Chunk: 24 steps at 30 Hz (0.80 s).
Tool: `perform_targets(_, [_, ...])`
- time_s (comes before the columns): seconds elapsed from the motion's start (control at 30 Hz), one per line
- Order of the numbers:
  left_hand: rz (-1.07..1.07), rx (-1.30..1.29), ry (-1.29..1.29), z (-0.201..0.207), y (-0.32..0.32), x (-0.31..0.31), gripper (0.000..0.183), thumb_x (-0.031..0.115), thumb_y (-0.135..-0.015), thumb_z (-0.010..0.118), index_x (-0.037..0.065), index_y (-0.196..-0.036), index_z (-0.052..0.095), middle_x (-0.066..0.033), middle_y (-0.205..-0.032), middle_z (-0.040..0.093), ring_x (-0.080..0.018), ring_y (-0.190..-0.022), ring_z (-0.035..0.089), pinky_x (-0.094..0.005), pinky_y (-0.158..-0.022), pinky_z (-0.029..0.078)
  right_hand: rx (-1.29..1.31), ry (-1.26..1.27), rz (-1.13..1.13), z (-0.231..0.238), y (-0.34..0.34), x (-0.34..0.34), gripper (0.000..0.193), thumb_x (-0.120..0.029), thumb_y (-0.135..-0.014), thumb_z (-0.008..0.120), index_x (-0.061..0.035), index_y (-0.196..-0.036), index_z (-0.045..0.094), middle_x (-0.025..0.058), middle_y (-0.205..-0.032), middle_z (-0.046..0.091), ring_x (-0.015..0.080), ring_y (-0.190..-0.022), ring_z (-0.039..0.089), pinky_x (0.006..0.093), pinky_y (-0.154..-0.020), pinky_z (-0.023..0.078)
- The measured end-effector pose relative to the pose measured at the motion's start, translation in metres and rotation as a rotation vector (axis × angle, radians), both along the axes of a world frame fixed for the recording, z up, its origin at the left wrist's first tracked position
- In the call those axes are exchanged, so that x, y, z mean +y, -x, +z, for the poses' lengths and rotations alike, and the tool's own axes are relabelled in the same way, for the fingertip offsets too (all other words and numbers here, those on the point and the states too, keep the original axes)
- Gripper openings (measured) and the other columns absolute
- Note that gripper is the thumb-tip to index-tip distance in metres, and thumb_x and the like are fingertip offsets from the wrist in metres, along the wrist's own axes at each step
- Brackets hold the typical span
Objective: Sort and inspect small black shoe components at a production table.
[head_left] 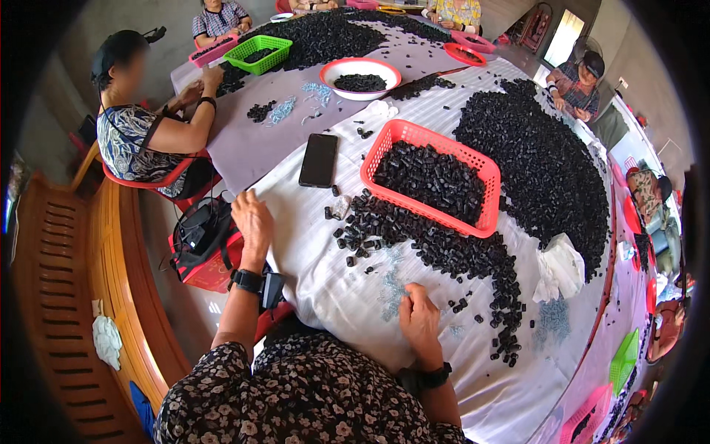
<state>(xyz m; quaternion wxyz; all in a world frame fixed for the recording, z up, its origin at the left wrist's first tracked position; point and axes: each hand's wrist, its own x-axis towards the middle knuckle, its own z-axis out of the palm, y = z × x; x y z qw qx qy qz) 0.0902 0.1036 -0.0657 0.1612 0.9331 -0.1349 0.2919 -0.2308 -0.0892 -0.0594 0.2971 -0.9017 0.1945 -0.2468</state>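
My left hand (253, 224) is over the near left edge of the cloth-covered table, its fingers apart and slightly bent, with no object showing in it. My right hand (419, 320) is low over the white cloth with its fingers curled together; whatever they may hold is hidden. Beside its fingertips lies a scatter of tiny light-blue pieces (392, 285). Just beyond, a loose band of small black cylindrical parts (436, 248) spreads across the cloth. A red perforated plastic basket (379, 189), filled with more such parts, stands behind that band.
A black phone (319, 160) lies left of the basket. To the right are a large black heap (532, 163) and a crumpled white plastic bag (560, 268). A red-rimmed white basin (330, 76) and a green basket (280, 55) stand farther back. Other people sit around the table.
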Motion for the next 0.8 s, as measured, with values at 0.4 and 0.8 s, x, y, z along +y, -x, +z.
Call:
perform_targets(0.4, [0.001, 0.188, 0.328, -0.035, -0.046, 0.051, 0.016, 0.013, -0.080, 0.052, 0.000, -0.089, 0.053, -0.0208, -0.076, 0.062, -0.0378, -0.073, 0.062, -0.0459, -0.065, 0.048, -0.033, 0.000, 0.014, 0.001, -0.001, 0.001, 0.024, -0.007, -0.084, 0.053, -0.0015, -0.107, 0.051, 0.0181, -0.079, 0.061, 0.0346, -0.068, 0.060, 0.0413, -0.062, 0.049])
perform_targets(0.8, [0.045, 0.160, 0.378, -0.039, -0.060, 0.056, 0.008, 0.011, -0.076, 0.053, 0.005, -0.079, 0.051, -0.0182, -0.070, 0.060, -0.0375, -0.068, 0.060, -0.0460, -0.059, 0.044, -0.033, 0.014, -0.008, 0.000, 0.000, 0.000, 0.023, -0.007, -0.083, 0.054, -0.0012, -0.105, 0.052, 0.0167, -0.079, 0.062, 0.0329, -0.070, 0.061, 0.0397, -0.063, 0.049])
